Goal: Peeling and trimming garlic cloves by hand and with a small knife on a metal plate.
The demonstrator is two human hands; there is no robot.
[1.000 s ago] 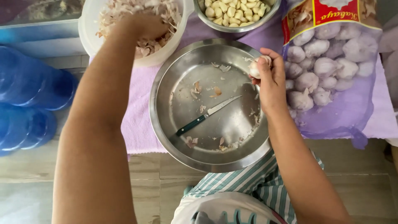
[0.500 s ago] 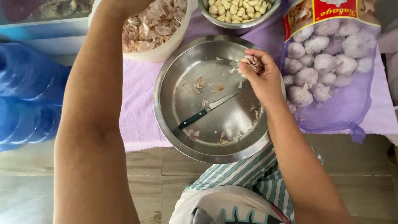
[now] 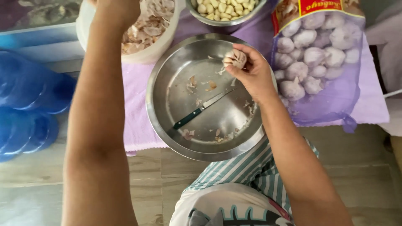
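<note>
- Pale floor tiles lie under a lilac cloth, and on this cloth sits a wide steel basin, which I take as the landmark.
- Over the upper right rim of the basin, the right hand holds a garlic bulb pinched between thumb and fingertips; the grip is narrow and closed around it.
- Beyond the upper left rim, the left hand is over a white tub of garlic skins; its fingers are cut by the frame, so I cannot tell if they hold something.
- Inside the basin, a small knife lies on the bottom among loose skins, handle toward the lower left, blade toward the upper right.
- Above the basin stands a steel bowl of peeled cloves; to its right lies a purple net bag of garlic bulbs.
- For good work, I think the bulb should stay over the basin, so the falling skin lands inside.
- It would be better to press with the thumb in the groove between cloves, not to crush them.
- The bulb is nearly round, without a clear long axis; its clove side seems to face left, away from the palm.
</note>
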